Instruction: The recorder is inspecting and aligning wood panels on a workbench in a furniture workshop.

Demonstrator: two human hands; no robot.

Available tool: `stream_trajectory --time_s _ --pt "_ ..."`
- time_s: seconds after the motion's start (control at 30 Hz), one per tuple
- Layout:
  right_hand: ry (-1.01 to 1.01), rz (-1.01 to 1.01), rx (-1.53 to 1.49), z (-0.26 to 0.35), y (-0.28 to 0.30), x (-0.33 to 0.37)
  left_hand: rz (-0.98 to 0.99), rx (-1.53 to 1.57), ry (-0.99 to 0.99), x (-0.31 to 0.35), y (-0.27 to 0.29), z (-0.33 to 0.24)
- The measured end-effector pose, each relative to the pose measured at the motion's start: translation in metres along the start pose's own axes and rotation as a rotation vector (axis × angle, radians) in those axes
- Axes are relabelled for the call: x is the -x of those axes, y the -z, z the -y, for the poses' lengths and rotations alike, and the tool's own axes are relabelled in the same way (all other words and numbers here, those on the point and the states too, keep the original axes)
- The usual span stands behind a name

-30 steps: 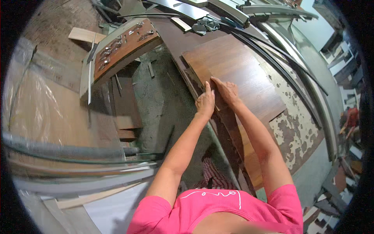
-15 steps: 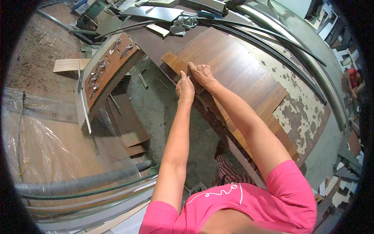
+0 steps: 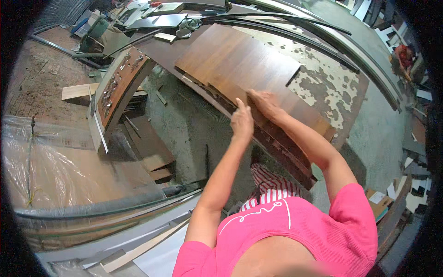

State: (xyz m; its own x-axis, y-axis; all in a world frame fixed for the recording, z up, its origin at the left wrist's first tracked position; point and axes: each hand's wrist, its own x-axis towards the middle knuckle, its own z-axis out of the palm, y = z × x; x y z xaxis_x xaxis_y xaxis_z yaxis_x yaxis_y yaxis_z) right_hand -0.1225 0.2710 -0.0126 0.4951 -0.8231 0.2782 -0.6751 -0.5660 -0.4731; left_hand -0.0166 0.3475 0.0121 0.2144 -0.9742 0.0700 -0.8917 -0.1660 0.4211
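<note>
A run of dark brown wooden floor planks (image 3: 240, 60) lies on the grey floor ahead of me. My right hand (image 3: 265, 102) rests flat on the nearest plank (image 3: 295, 111), fingers spread, pressing on its top. My left hand (image 3: 242, 121) is at that plank's near long edge, fingers up against the side of it, forefinger raised. Neither hand grasps anything that I can see. Both bare forearms reach out from my pink shirt at the bottom of the view.
A wooden tool tray (image 3: 121, 83) with metal tools stands at the left. Loose board offcuts (image 3: 152, 147) lie beside it. A plastic-wrapped stack (image 3: 55, 171) fills the lower left. Long dark trim strips (image 3: 295, 27) curve along the far side. Another person (image 3: 406, 55) crouches at the far right.
The view has swung, so the planks and my hands now sit further right and lower. Both hands have stayed on the same plank edge, right on top, left at the side.
</note>
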Motion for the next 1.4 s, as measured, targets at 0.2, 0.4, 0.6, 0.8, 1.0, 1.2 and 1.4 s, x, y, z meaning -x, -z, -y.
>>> stream_trajectory --time_s 0.2,0.4,0.6,0.8,1.0,1.2,1.4 --pt "-0.008 -0.054 0.092 -0.011 0.079 0.128 -0.032 -0.145 -0.242 0.112 -0.033 -0.069" --pt "-0.107 -0.136 0.258 -0.014 0.115 0.196 0.026 -0.131 -0.3 0.152 -0.044 -0.109" --pt "-0.146 -0.158 0.243 0.006 0.112 0.215 -0.022 0.001 -0.148 0.135 -0.023 -0.098" --pt "-0.147 -0.174 0.267 0.0 0.091 0.19 0.009 -0.053 -0.061 0.118 -0.034 -0.093" --pt "-0.108 -0.203 0.342 -0.004 0.063 0.131 -0.126 -0.088 0.005 0.059 -0.038 -0.07" --pt "-0.066 -0.257 0.289 -0.007 0.035 0.042 -0.152 -0.065 0.09 -0.015 -0.025 -0.044" --pt "-0.044 -0.251 0.224 -0.013 -0.016 -0.053 -0.144 -0.043 0.23 -0.099 -0.011 0.001"
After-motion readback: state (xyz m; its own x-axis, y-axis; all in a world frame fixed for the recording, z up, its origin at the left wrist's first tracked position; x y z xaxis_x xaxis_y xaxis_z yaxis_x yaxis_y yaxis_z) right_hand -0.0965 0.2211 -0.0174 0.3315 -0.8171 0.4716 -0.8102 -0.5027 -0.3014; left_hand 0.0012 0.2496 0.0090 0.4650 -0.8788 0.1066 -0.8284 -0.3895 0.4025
